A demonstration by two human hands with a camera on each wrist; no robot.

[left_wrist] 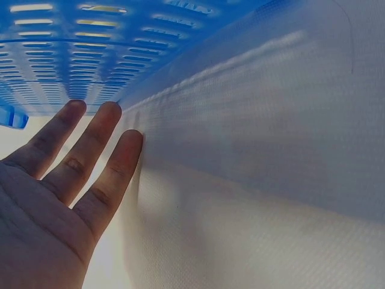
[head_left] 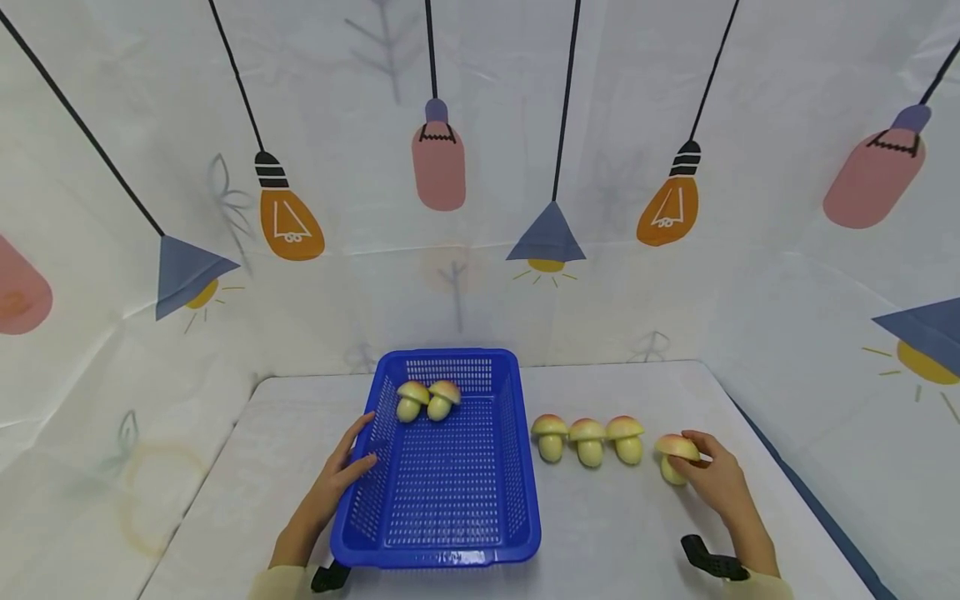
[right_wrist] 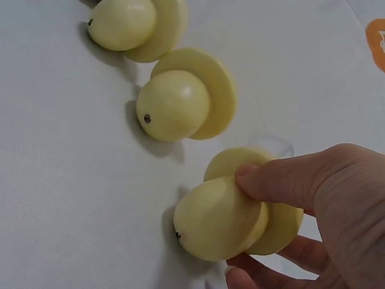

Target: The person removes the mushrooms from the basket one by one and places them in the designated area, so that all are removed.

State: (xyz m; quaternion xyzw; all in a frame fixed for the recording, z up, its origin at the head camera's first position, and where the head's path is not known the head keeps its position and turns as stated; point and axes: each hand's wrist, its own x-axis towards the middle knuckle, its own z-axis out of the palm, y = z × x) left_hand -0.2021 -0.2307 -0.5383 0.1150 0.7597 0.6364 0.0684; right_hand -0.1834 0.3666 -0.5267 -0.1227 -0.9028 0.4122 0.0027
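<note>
A blue plastic basket (head_left: pixel 442 557) stands on the white table, with two toy mushrooms, one (head_left: pixel 411 401) beside the other (head_left: pixel 443 399), near its far left corner. My left hand (head_left: pixel 330 486) rests against the basket's left side, thumb over the rim; its fingers (left_wrist: pixel 90 150) look straight in the left wrist view. On the right, my right hand (head_left: pixel 716 475) pinches a mushroom (right_wrist: pixel 213 220) with a yellow stem and a reddish-topped cap between thumb and fingers. Whether that mushroom touches the table is hard to tell.
Three more mushrooms stand in a row between basket and right hand: left (head_left: pixel 551 437), middle (head_left: pixel 588 442) and right (head_left: pixel 627 439). A white sheet (head_left: pixel 480 308) printed with hanging lamps rises behind the table (head_left: pixel 600 533) and along both sides.
</note>
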